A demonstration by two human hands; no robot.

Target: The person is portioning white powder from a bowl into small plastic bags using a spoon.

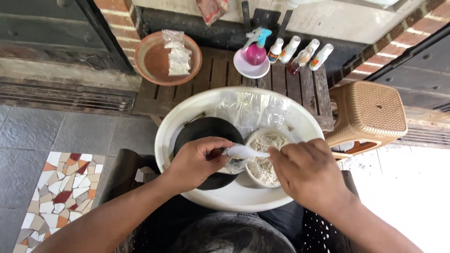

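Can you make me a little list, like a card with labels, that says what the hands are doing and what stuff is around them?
left hand: left hand pinches a small clear bag, over the black bowl
right hand: right hand holds a white spoon, its tip at the bag
powder: pale powder fills a small white bowl
big dish: both bowls and spare clear bags sit in a wide white basin
behind: clay dish with packets, pink spray bottle, four small bottles on a wooden table
side: tan plastic stool

Four labelled white bottles [300, 54] behind basin [187, 117]
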